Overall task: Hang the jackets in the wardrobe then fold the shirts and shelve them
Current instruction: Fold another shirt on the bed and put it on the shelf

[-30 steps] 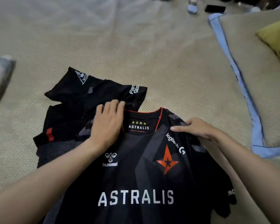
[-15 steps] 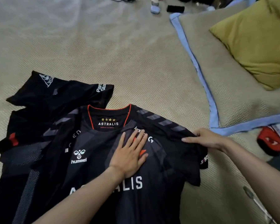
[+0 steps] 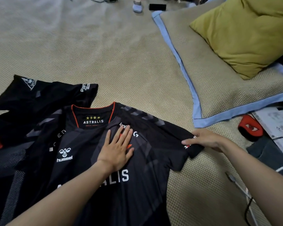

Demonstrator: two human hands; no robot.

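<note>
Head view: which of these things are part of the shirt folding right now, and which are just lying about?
In the job:
- Astralis shirt, spread flat on the mat
- left hand, pressing flat on its chest
- right hand, holding the sleeve end
- second black shirt, partly under the first

Lying about:
- yellow pillow
- blue-edged mat
- red and black item
- phone

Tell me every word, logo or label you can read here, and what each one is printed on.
"ASTRALIS", under four stars: inside the collar of the top jersey.
"hummel": its chest.
"...ALIS": big chest print, start hidden by the left hand and forearm.
"logi..." and "G": upper chest, partly covered by that hand.
"Par... Gla...": sleeve of the second jersey, partly readable.
Sleeve print under the right hand, small red collar line, paper: unreadable.
</note>
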